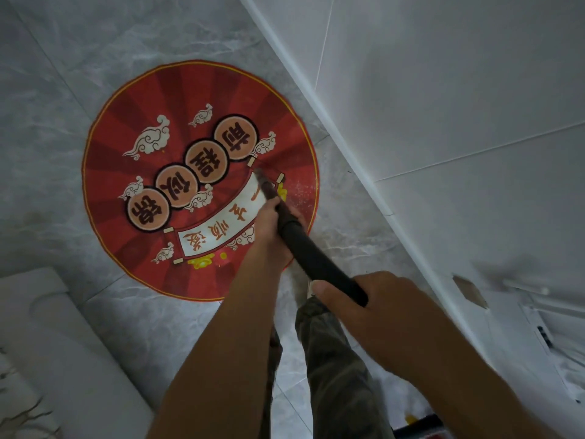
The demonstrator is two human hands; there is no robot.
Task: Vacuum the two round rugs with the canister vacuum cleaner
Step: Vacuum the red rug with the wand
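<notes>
A round red rug (133, 185) with cloud motifs, four orange character discs and a white scroll lies on the grey marbled floor. A black vacuum tube (311, 256) slants from lower right down to the rug; its tip touches the rug near the scroll's right end. My left hand (272, 229) grips the tube low down, over the rug's right side. Higher up the tube, my right hand (376, 304) grips its upper part. White specks lie on the rug right of the tip. The canister and a second rug are out of sight.
A white wall (443, 106) with a baseboard (319, 99) runs diagonally close to the rug's right edge. White furniture (47, 327) stands at the lower left. My trouser leg (329, 350) is below the tube. A red and yellow object (418, 427) shows at the bottom edge.
</notes>
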